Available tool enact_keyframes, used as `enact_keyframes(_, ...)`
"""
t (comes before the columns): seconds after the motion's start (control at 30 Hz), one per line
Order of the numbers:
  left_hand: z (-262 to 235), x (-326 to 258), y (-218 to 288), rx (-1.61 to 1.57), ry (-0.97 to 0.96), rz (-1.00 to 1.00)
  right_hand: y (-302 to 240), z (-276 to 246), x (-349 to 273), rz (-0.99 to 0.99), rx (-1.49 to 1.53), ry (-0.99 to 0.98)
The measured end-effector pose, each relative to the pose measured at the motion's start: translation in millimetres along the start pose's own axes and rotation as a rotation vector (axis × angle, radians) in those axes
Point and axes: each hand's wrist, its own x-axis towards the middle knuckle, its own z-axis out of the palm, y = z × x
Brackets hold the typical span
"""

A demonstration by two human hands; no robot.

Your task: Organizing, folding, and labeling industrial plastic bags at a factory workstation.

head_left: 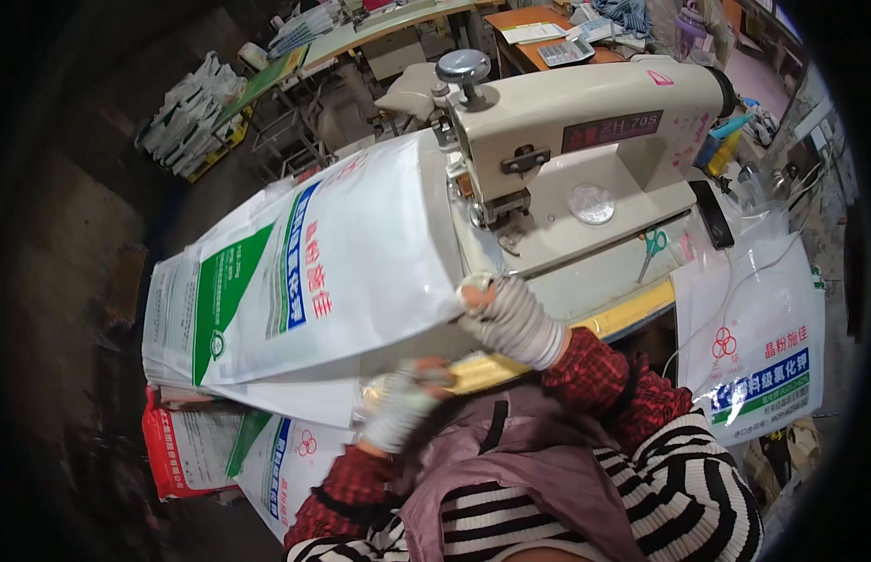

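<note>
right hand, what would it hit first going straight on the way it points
The large white bag: the right hand points up-left toward its near right corner, and the fingers seem to touch it, though depth there is unclear.

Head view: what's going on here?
Someone in gloves is working a large white bag at a sewing machine. The right hand pinches the bag's near right corner, while the left hand is below the bag's near edge, too blurred to tell whether it grips anything. The bag's far right edge is beside the machine's head; whether it is under the needle can't be made out. Scissors lie to the right, near another bag.
</note>
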Motion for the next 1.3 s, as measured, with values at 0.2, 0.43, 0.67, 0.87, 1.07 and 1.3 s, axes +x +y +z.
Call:
enact_keyframes(0.2,-160,-11,-24,-0.882,0.981,0.052,-35,-7,4,0.145,0.371,0.141)
enact_keyframes(0.43,-242,-31,-41,-0.524,1.156,0.058,-108,28,-7,-0.14,0.12,-0.005)
enact_keyframes(0.67,-174,-94,-95,-1.095,0.723,0.32,-157,32,-13,-0.176,0.237,-0.751)
enact_keyframes(0.87,-35,-114,-96,-1.375,0.317,0.153,-155,85,-7,-0.35,-0.003,-0.442)
enact_keyframes(1.07,-32,-138,-121,-1.11,0.637,-0.297,-133,122,-52,-0.326,0.232,-0.72)
enact_keyframes(1.3,-36,-195,-104,-1.076,0.801,-0.294,-68,97,-47,-0.094,0.185,-0.729)
